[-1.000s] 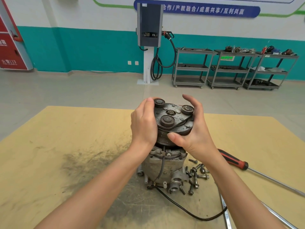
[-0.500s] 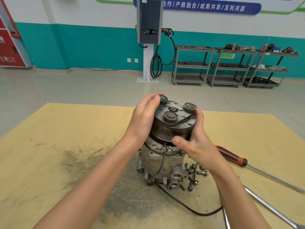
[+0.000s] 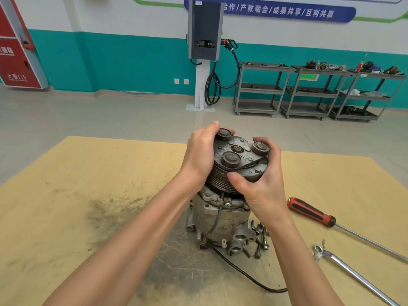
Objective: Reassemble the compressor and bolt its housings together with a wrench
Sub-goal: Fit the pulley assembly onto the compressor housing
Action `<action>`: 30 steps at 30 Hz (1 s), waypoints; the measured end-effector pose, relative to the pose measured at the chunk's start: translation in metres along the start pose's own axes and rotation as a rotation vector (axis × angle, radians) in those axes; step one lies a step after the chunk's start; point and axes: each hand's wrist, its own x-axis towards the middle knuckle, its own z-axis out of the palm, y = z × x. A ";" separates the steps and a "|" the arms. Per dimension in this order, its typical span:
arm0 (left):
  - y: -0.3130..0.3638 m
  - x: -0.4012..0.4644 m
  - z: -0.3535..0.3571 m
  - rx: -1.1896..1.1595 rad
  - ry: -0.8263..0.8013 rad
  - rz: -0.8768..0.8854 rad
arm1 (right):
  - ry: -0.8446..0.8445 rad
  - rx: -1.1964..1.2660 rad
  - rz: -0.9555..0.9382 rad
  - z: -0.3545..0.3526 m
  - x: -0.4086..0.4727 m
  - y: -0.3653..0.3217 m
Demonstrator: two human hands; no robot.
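The compressor stands upright on the yellow board (image 3: pixel 88 173). Its grey aluminium body (image 3: pixel 220 219) is below, and the dark clutch pulley (image 3: pixel 238 160) with three round pads sits on top, slightly tilted. My left hand (image 3: pixel 198 155) grips the pulley's left side. My right hand (image 3: pixel 262 184) grips its right and front side, thumb across the grooved rim. Several loose bolts (image 3: pixel 260 239) lie at the body's right foot. A black cable (image 3: pixel 242 272) runs from the body toward me. A chrome wrench (image 3: pixel 353 274) lies on the board to the right.
A red-handled screwdriver (image 3: pixel 311 212) lies right of the compressor, its shaft pointing right. Dark grime marks the board (image 3: pixel 114 213) left of the body. Beyond the board are bare floor, a charging post (image 3: pixel 205 40) and grey shelf carts (image 3: pixel 309 91) by the wall.
The pulley has come down closer onto the compressor body. My right fingers have curled round its far right pad, and my left hand has shifted higher on the left side.
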 end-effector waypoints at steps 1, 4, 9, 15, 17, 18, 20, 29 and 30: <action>-0.001 0.000 -0.001 -0.018 -0.006 0.007 | 0.003 -0.007 -0.008 0.000 -0.001 0.001; -0.007 -0.002 -0.003 -0.072 0.014 0.031 | -0.043 -0.026 -0.014 -0.001 0.001 -0.002; -0.015 -0.006 -0.003 -0.095 0.121 0.076 | -0.126 -0.017 0.023 -0.006 0.009 -0.010; -0.013 -0.009 0.001 -0.061 0.134 0.091 | -0.121 0.005 0.037 -0.007 0.008 -0.007; -0.013 -0.009 0.002 -0.053 0.144 0.083 | -0.130 0.011 0.047 -0.008 0.009 -0.007; -0.013 -0.009 0.002 -0.057 0.148 0.080 | -0.135 0.011 0.051 -0.008 0.010 -0.007; -0.014 -0.009 0.001 -0.068 0.154 0.070 | -0.140 0.009 0.058 -0.009 0.010 -0.007; -0.021 -0.010 -0.007 -0.151 0.167 0.082 | -0.193 -0.046 0.050 -0.010 0.014 -0.009; -0.020 -0.010 -0.007 -0.160 0.163 0.075 | -0.190 -0.043 0.056 -0.010 0.014 -0.009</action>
